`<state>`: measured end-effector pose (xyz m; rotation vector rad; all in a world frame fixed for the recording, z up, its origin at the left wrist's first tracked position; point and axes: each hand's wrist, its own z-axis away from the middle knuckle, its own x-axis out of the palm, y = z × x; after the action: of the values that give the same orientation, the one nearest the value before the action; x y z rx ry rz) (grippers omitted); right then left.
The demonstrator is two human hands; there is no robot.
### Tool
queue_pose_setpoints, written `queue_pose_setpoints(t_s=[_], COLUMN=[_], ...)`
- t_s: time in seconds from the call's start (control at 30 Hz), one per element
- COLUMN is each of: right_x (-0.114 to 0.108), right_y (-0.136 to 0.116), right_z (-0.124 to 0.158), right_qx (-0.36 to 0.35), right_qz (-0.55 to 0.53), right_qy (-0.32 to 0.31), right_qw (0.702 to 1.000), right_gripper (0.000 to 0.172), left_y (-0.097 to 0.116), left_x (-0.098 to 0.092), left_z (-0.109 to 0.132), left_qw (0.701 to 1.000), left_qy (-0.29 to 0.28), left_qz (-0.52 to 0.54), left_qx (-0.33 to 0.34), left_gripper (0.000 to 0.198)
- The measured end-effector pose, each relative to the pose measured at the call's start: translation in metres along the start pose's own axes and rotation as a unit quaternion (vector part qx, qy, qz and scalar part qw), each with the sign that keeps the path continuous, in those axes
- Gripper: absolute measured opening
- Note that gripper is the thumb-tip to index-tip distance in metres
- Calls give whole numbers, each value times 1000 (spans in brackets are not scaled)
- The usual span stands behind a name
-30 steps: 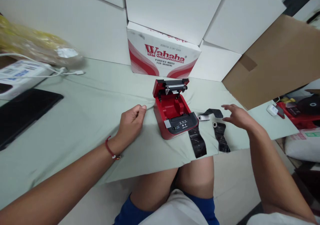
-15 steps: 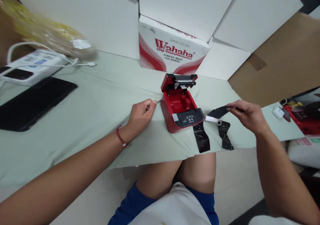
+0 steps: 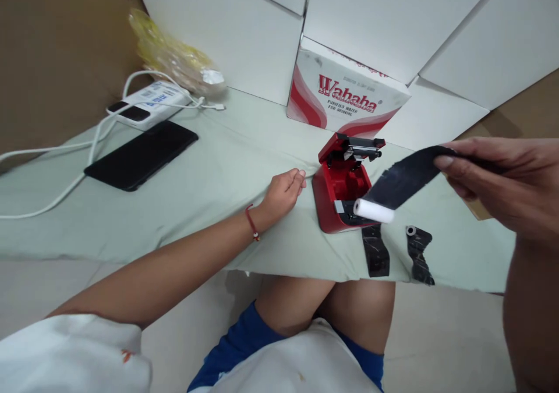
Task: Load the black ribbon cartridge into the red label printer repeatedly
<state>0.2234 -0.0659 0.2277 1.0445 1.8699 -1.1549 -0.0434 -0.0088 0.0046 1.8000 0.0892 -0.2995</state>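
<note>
Carton [image 3: 349,93] reading "Wahaha Purified Water", right hand [image 3: 502,177] pinching black strip [image 3: 406,174], left hand [image 3: 283,194] curled

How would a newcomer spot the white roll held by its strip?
Find the Wahaha carton, then the open red printer in front of it. Overlapping the printer's front in view, a small white roll hangs from a black strip pinched in the right hand. The neighbouring roll lies on the green cloth; only this one is held.

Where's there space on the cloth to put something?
A bare patch lies between the black device and the left hand; another, between that hand and the Wahaha box. It's crowded around the red printer: two black strips lie nearby, the right hand holds a third strip.
</note>
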Motion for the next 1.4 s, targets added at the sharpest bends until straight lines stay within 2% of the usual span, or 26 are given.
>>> queue_pose_setpoints(t_s=[0.13, 0.23, 0.33, 0.53, 0.6, 0.7, 0.77, 0.87, 0.93, 1.07, 1.13, 1.2, 1.3, 1.4], right_x=[23, 33, 38, 55, 63, 77, 86, 95, 94, 79, 73, 73, 84, 98], right_y=[-9, -3, 2, 4, 5, 8, 10, 9, 6, -1, -2, 0, 7, 12], right_z=[-21, -25, -24, -25, -26, -26, -22, -9, 1, 12, 11, 7, 0, -9], right_qx=[-28, -44, -53, 3, -4, -55, -83, -102, -100, -67, -52, -42, -40, -41], right_qz=[-43, -40, 8, -7, -7, 10, 28, 27, 20, 5, -9, -19, -12, 13], right_qy=[-54, -53, -44, -72, -53, 25, 78, 121, 138, 177, 183, 163, 127, 120], right_qw=[997, 997, 998, 997, 999, 998, 993, 987, 985, 982, 982, 986, 991, 992], right_gripper=[19, 21, 22, 23, 23, 21, 20, 19, 19, 20, 21, 20, 21, 23], left_y=[-3, -3, -1, 0, -1, -1, -1, -1, -1, -1, 0, 1, 0, -5], left_x=[0, 0, 0, 0, 1, 1, 1, 1, 0, 0, 0, -1, -2, -2], left_z=[0, -1, -1, -2, -2, -3, -3, -3, -2, -3, -3, -3, -2, -1], left_qw=[1000, 999, 998, 997, 997, 996, 996, 997, 997, 997, 997, 997, 999, 1000], left_qy=[-8, -27, -40, -46, -49, -52, -51, -52, -51, -54, -55, -52, -32, -6], left_qz=[-15, -44, -50, -54, -60, -67, -67, -63, -58, -58, -61, -60, -35, -2], left_qx=[0, -1, 7, 5, 4, 4, 5, 7, 6, 2, 0, -1, 3, 14], left_gripper=[44, 41, 39, 38, 37, 36, 37, 37, 37, 37, 37, 37, 33, 19])
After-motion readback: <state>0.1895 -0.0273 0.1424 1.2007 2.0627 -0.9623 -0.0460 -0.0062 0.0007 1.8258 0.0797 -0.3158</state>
